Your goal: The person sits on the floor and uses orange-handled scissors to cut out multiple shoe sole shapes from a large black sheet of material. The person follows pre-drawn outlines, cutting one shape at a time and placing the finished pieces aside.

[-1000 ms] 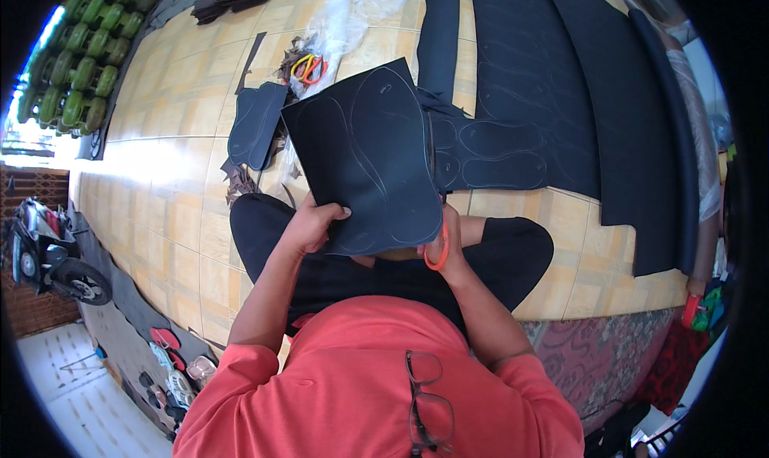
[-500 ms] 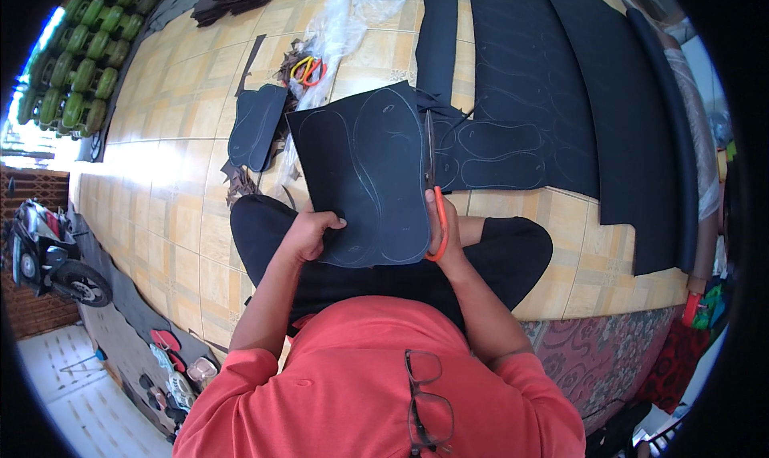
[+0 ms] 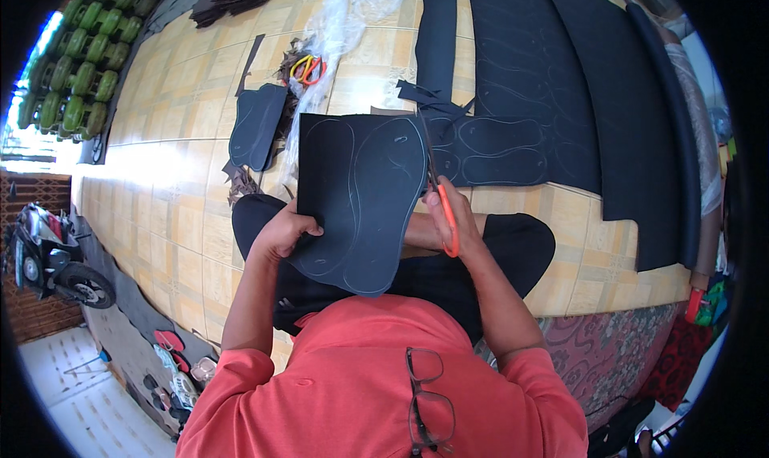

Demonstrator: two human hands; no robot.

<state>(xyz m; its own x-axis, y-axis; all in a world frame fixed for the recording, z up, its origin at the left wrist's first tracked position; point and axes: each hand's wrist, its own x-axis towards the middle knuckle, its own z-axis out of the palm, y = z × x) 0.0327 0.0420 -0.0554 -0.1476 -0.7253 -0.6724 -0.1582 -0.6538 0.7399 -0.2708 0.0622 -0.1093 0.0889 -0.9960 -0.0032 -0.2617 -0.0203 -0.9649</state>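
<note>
A black sheet [image 3: 340,181] with sole outlines drawn in pale lines is held up above my crossed legs. My left hand [image 3: 287,230] pinches its lower left edge, thumb on top. My right hand [image 3: 455,216] grips orange-handled scissors [image 3: 450,224]. Their blades point away from me and lie along the sheet's right edge, by the outline's upper part; how far apart they are is hard to tell. The sheet's lower right edge curves close along the drawn line. Just beyond the sheet lie dark narrow offcuts [image 3: 432,99].
Long black sheets [image 3: 521,65] with drawn outlines spread at the right, beside a roll [image 3: 669,137]. Cut black pieces [image 3: 256,125], brown scraps [image 3: 240,184] and red-and-yellow-handled scissors [image 3: 308,70] lie left. Clear plastic film [image 3: 340,25] crosses the tiles. A patterned rug [image 3: 593,362] lies lower right.
The sheet has turned and come nearer to me, its top edge now almost level. My left hand shifted left; my right hand with the scissors moved slightly right. More of the right edge follows the outline.
</note>
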